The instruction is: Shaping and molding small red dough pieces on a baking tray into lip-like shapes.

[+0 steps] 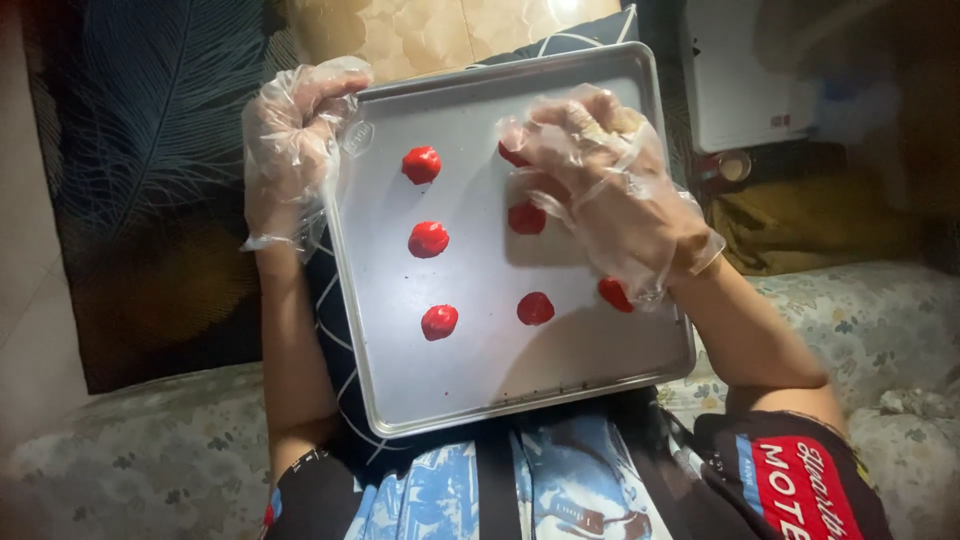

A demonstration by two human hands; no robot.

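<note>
Red dough blobs sit on the metal baking tray, two columns plus strays: left column blob top, middle, bottom; next column middle and bottom. One more at the top is half hidden under my fingers, and another peeks out by my wrist near the tray's right edge. All well apart from each other, none touching.

My right hand (thin clear plastic glove, loose and crinkled) hovers over the upper right of the tray, fingers bunched together and curled down at the top blob; I cannot tell whether they are actually pinching it. My left hand, same kind of glove, curls its fingers over the tray's upper left corner and grips the rim.

Tray lies tilted on my lap, resting on a dark cushion with thin white lines. Around it, a floral sofa under me, a dark feather-pattern pillow to the left, a mustard cloth to the right, and a white box-like thing behind that (blurred, cannot tell what).
</note>
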